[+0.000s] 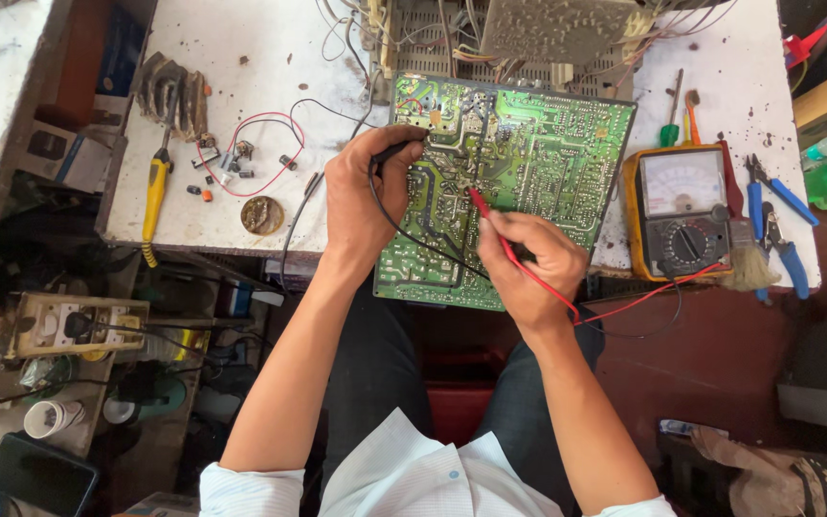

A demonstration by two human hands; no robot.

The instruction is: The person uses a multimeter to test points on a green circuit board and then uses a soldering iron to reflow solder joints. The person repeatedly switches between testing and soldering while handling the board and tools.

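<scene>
bare tabletop (270, 38) left of circuit board (528, 153), multimeter (679, 206) crowding right, possibly tangled wires behind

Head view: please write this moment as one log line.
left hand: holds black probe | right hand: holds red probe | both tips on circuit board

White bench (260, 38) — circuit board (528, 163), multimeter (680, 206), pliers (782, 225), screwdriver (155, 196).

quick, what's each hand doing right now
Left hand: closed on the black probe, on the green circuit board.
Right hand: closed on the red probe.
</scene>
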